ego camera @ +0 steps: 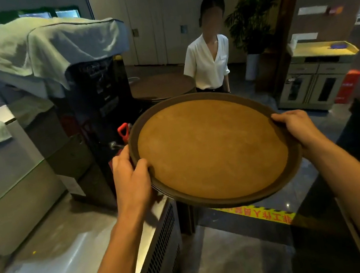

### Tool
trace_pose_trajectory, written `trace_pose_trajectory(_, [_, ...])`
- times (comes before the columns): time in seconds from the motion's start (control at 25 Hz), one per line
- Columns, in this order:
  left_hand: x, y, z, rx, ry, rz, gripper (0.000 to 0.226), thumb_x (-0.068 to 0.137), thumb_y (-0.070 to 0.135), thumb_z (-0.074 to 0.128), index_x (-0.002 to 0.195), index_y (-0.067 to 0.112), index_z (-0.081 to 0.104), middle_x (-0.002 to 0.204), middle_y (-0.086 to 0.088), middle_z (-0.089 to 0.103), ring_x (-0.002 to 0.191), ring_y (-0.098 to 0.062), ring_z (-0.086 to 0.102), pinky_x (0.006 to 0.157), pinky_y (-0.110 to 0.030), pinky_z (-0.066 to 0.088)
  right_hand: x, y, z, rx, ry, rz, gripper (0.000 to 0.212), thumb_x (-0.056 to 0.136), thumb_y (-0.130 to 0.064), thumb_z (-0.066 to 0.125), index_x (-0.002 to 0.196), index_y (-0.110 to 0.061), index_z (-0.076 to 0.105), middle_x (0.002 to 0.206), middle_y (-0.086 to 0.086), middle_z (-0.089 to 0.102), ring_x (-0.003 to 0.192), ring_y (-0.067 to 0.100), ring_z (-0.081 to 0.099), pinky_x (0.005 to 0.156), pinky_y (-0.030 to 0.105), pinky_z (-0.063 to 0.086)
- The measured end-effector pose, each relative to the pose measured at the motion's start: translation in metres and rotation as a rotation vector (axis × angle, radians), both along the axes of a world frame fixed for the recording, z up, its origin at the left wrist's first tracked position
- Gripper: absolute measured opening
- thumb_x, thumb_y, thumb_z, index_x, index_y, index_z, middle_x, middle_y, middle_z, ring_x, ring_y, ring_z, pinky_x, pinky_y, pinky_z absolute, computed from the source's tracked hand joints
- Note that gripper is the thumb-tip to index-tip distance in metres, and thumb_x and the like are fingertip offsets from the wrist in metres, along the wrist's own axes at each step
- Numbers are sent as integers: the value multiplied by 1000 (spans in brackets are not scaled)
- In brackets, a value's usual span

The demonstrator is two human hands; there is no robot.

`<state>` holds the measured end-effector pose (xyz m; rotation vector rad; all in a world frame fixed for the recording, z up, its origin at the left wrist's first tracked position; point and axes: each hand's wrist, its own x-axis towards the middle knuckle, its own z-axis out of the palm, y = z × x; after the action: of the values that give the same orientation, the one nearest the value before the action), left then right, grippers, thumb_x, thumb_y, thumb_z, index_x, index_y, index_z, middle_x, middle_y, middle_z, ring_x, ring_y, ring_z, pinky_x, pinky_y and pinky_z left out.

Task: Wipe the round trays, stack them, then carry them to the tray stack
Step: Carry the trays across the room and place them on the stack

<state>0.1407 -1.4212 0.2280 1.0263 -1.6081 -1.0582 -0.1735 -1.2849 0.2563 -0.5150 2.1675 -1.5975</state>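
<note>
I hold a stack of round brown trays (214, 149) in the air in front of me, tilted slightly, with the tan non-slip face of the top tray up. Thin rims of the trays below show at the lower left edge. My left hand (131, 177) grips the left rim, thumb on top. On the right rim, my right hand (295, 127) holds with its fingers curled over the edge. Beyond, another round brown tray stack (161, 86) rests on a dark stand.
A steel counter (41, 264) with a vented side runs at my left. A dark machine (97, 97) draped with cloths (42, 45) stands on it. A person in a white blouse (207, 61) stands ahead. A cabinet (316, 79) is at right, a yellow floor strip (257, 215) below.
</note>
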Motion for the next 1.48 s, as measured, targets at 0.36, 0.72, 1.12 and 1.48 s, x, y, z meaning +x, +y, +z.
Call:
trace_pose_trajectory(0.36, [-164,-127,-18,-3,16,163,58,80,21,49,100,73,36,102,19,39,85,22,40,72,-17,34,-184,-210,4,29,123,219,40,96,-28,55,110,8,63,92,26,66,80,32,64,72,43,51])
trace_pose_trajectory(0.72, [-274,-245,-9,79,54,393,58,76,26,42,133,37,40,118,1,55,113,-27,49,91,-48,48,-282,-399,-3,45,85,371,35,93,-19,59,106,14,62,104,34,65,73,34,62,65,39,50])
trace_pose_trajectory(1.12, [-287,-313,-35,135,-89,504,63,90,15,37,149,28,21,137,-6,43,130,-25,23,91,-33,29,-288,-507,-30,207,207,516,31,99,-25,52,102,5,62,98,24,64,92,35,63,84,47,51])
trace_pose_trajectory(1.48, [-285,-338,-26,107,-109,522,48,91,11,38,138,19,39,95,12,51,109,-25,52,87,-37,42,-277,-555,-30,295,474,583,22,100,-24,49,86,-9,57,82,14,58,78,27,57,71,38,44])
